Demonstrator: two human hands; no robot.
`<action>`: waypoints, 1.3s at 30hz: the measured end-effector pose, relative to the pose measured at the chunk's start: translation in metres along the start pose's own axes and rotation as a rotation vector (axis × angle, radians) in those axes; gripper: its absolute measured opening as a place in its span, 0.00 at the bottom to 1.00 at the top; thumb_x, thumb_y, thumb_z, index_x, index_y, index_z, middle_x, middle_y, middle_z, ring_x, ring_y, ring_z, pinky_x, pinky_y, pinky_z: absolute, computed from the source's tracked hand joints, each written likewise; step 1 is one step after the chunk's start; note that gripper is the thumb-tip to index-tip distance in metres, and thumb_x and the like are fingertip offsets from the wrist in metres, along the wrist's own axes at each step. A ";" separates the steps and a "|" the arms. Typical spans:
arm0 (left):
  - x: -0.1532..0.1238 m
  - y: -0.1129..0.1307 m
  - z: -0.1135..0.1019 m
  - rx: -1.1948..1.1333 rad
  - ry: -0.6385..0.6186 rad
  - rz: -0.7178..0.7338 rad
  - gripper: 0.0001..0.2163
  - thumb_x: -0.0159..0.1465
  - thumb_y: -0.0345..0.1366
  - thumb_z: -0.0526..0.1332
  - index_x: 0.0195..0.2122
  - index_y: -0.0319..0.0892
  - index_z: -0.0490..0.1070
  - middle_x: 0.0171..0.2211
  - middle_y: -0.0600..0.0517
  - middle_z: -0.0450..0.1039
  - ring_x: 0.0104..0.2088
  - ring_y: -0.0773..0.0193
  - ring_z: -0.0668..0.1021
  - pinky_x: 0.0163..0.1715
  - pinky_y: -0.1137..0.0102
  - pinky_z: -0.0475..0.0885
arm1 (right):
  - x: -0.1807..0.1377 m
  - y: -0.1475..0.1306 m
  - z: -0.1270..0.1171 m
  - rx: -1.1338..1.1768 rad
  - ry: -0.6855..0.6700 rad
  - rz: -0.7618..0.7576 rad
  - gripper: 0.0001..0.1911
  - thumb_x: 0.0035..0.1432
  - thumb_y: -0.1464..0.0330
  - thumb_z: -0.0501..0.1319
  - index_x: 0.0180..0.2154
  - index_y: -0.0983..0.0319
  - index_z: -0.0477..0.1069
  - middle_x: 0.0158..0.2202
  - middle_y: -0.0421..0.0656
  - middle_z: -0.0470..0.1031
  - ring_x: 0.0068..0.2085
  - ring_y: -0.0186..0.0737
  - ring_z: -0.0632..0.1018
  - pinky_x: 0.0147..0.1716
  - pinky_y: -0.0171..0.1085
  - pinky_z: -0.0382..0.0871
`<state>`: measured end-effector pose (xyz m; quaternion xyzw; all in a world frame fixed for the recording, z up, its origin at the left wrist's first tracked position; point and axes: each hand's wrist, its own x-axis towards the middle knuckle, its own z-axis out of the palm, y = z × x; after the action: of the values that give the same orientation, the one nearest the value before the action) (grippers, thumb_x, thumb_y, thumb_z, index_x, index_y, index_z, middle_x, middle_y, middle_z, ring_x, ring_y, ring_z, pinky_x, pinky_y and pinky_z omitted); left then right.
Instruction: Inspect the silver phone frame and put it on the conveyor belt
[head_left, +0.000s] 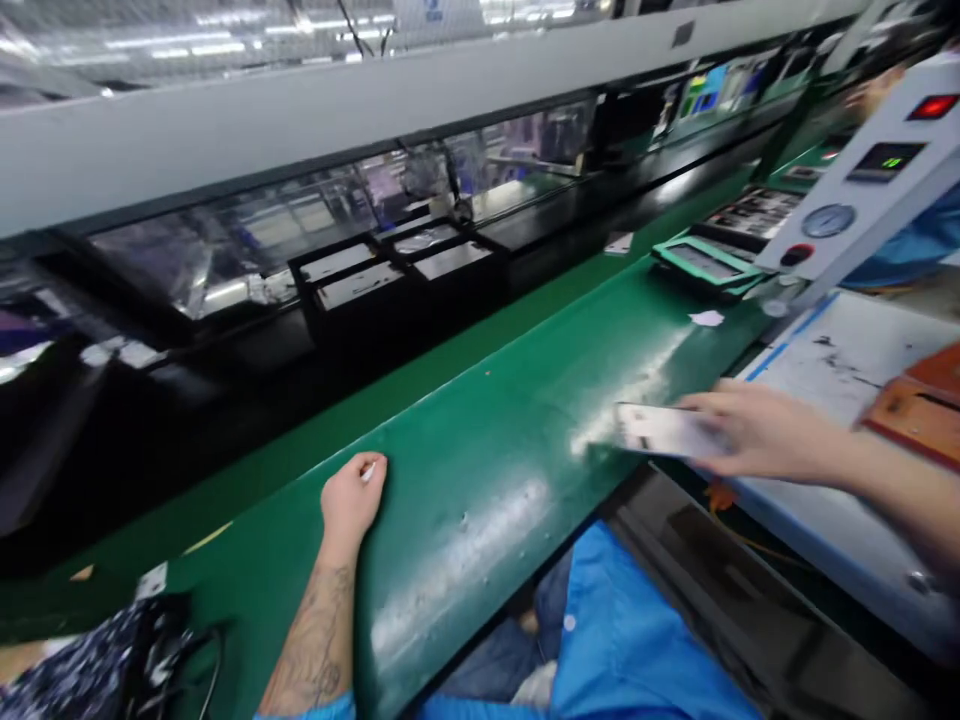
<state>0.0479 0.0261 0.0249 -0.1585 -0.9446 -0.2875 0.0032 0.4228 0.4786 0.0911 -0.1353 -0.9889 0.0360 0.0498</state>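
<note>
Our left hand (352,497) curled on the green belt (480,450), small white piece between its fingers, our right hand (757,435) gripping a flat pale panel (660,430) at the belt's right edge

You sit at a green conveyor belt (480,440) running diagonally. Beyond it, dark glossy trays (390,270) line a black shelf under a grey machine housing (300,110). A grey control panel (862,190) stands right; ceiling strip lights (180,45) glow overhead.

Glossy, scuffed green belt (480,450); shiny thin white panel (660,430); matt blue cloth coat (637,640).
</note>
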 end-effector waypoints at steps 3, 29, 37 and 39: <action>-0.004 -0.006 -0.006 -0.008 0.098 -0.082 0.13 0.63 0.44 0.59 0.41 0.46 0.79 0.38 0.51 0.79 0.40 0.57 0.78 0.40 0.68 0.68 | 0.104 -0.128 0.033 0.066 -0.071 -0.338 0.18 0.45 0.57 0.70 0.34 0.60 0.70 0.32 0.47 0.72 0.39 0.51 0.71 0.38 0.43 0.60; 0.019 -0.016 -0.005 0.165 -0.034 -0.236 0.10 0.62 0.47 0.60 0.40 0.54 0.79 0.27 0.56 0.74 0.32 0.59 0.75 0.32 0.67 0.62 | 0.235 -0.200 0.120 0.720 -0.053 -0.542 0.56 0.45 0.65 0.76 0.70 0.53 0.51 0.59 0.45 0.70 0.62 0.54 0.65 0.63 0.53 0.54; 0.020 -0.015 -0.001 0.233 -0.072 -0.230 0.09 0.61 0.47 0.61 0.40 0.56 0.79 0.29 0.57 0.76 0.35 0.57 0.76 0.33 0.67 0.62 | 0.234 -0.207 0.122 0.767 0.038 -0.583 0.54 0.46 0.68 0.74 0.69 0.52 0.50 0.58 0.45 0.69 0.59 0.54 0.68 0.61 0.52 0.58; 0.020 -0.016 -0.001 0.234 -0.060 -0.234 0.09 0.61 0.47 0.62 0.40 0.56 0.79 0.29 0.57 0.76 0.35 0.57 0.76 0.33 0.67 0.62 | 0.233 -0.209 0.124 0.774 0.071 -0.610 0.53 0.47 0.68 0.72 0.70 0.53 0.49 0.58 0.46 0.68 0.58 0.53 0.69 0.60 0.51 0.61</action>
<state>0.0237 0.0193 0.0192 -0.0548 -0.9833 -0.1691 -0.0402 0.1307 0.3337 0.0063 0.1877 -0.8951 0.3799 0.1385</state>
